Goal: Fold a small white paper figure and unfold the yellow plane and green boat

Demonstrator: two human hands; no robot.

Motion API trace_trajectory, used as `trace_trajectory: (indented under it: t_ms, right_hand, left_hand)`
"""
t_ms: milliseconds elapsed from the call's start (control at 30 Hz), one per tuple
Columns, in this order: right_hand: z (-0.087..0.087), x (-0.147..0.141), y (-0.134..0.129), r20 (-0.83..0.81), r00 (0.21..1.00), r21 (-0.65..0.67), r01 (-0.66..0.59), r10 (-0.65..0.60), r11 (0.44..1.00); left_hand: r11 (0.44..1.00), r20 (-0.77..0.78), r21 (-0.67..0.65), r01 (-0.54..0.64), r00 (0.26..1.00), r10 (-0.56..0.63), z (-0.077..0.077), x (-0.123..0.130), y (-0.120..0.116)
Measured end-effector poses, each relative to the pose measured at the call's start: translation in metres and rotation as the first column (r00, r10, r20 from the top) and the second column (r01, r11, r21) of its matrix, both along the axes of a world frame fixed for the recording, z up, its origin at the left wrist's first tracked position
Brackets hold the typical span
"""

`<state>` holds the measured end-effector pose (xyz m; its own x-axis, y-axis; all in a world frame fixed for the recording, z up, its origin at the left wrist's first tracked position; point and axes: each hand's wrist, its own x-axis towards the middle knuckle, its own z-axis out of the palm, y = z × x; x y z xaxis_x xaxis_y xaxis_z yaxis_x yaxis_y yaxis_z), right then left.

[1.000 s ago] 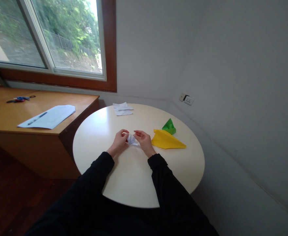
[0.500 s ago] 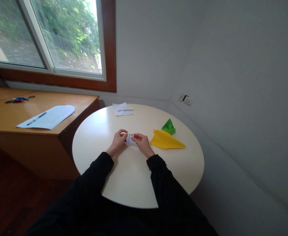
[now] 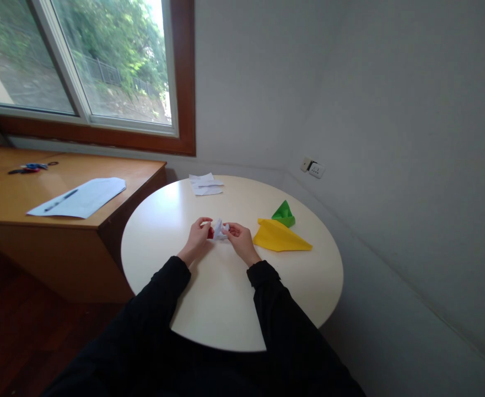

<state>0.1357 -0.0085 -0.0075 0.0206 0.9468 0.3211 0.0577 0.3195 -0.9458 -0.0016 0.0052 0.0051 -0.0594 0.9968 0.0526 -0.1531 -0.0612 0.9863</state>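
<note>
A small white piece of folded paper (image 3: pixel 218 230) stands with raised flaps over the round table, between my two hands. My left hand (image 3: pixel 197 239) is closed on its left side, where a bit of red shows beside the fingers. On the other side, my right hand (image 3: pixel 241 241) pinches a flap between thumb and forefinger. The lower fingers of both hands are partly hidden. To the right of my right hand lies a yellow paper plane (image 3: pixel 281 236), with a green folded paper (image 3: pixel 284 214) just behind it.
White paper sheets (image 3: pixel 206 185) lie at the back of the round table (image 3: pixel 221 298). On the wooden desk (image 3: pixel 143 172) at the left are papers (image 3: pixel 96 193) with a pen (image 3: pixel 62 200), and scissors (image 3: pixel 30 167). A wall socket (image 3: pixel 316 170) is on the right.
The white folded paper's flaps stand more upright and spread apart now, and more red shows by my left fingers. Both hands have stayed nearly in place.
</note>
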Motion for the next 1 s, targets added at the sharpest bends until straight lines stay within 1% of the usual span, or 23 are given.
trace_trajectory:
  t_ms: [67,100,133,200,267,300,367,433,567,600,633,667,700,767,900,1000]
  right_hand:
    - [0.002,0.005,0.002,0.049,0.993,0.052,0.109,-0.111,0.993]
    - [0.004,0.009,0.002,0.079,0.980,0.095,0.178,-0.185,0.979]
    - [0.007,0.014,0.001,0.104,0.959,0.151,0.247,-0.264,0.957]
    - [0.016,0.027,0.000,0.133,0.903,0.286,0.360,-0.409,0.888]
    - [0.024,0.044,-0.001,0.149,0.832,0.422,0.435,-0.534,0.795]
    - [0.027,0.055,-0.001,0.157,0.783,0.476,0.474,-0.602,0.741]
    - [0.030,0.080,-0.001,0.175,0.657,0.542,0.557,-0.733,0.629]
    - [0.029,0.108,0.001,0.174,0.506,0.576,0.644,-0.845,0.504]
    - [0.017,0.166,0.001,0.136,0.258,0.581,0.762,-0.957,0.288]
    - [0.013,0.179,0.000,0.130,0.211,0.577,0.779,-0.969,0.247]
    - [0.009,0.189,-0.001,0.132,0.175,0.567,0.794,-0.976,0.220]
    - [0.006,0.197,-0.001,0.148,0.156,0.551,0.807,-0.977,0.213]
    - [0.002,0.203,-0.001,0.174,0.149,0.532,0.817,-0.973,0.220]
    - [-0.004,0.209,-0.001,0.240,0.153,0.484,0.837,-0.959,0.255]
    - [-0.010,0.206,-0.001,0.408,0.161,0.392,0.858,-0.899,0.331]
    - [-0.012,0.202,-0.001,0.509,0.168,0.362,0.848,-0.844,0.387]
  left_hand:
    - [1.000,0.004,0.008,0.005,1.000,-0.005,0.000,-0.001,-0.001]
    - [1.000,0.004,0.010,0.004,1.000,-0.004,0.000,-0.001,-0.001]
    - [1.000,0.002,0.010,0.003,1.000,-0.003,0.001,-0.001,-0.001]
    - [1.000,-0.002,0.008,-0.001,1.000,0.001,0.001,-0.001,-0.001]
    - [1.000,-0.002,0.007,-0.002,1.000,0.002,0.002,-0.001,-0.001]
    - [1.000,-0.002,0.008,-0.002,1.000,0.002,0.002,-0.001,-0.002]
    - [1.000,-0.003,0.010,-0.001,1.000,0.001,0.002,-0.001,-0.002]
    - [1.000,-0.007,0.016,-0.002,1.000,0.002,0.002,-0.001,-0.002]
    - [1.000,-0.006,0.016,-0.007,1.000,0.007,0.002,-0.001,-0.001]
    - [1.000,-0.005,0.015,-0.008,1.000,0.008,0.002,-0.001,-0.001]
    - [1.000,-0.005,0.015,-0.009,1.000,0.009,0.002,-0.001,-0.001]
    - [1.000,-0.004,0.015,-0.010,1.000,0.010,0.002,-0.001,-0.001]
    - [1.000,-0.005,0.015,-0.009,1.000,0.009,0.002,-0.001,-0.001]
    - [1.000,-0.007,0.015,-0.007,1.000,0.007,0.002,-0.001,-0.002]
    - [1.000,-0.011,0.017,-0.003,1.000,0.004,0.003,0.000,-0.003]
    - [1.000,-0.012,0.010,-0.005,1.000,0.005,0.004,0.000,-0.003]
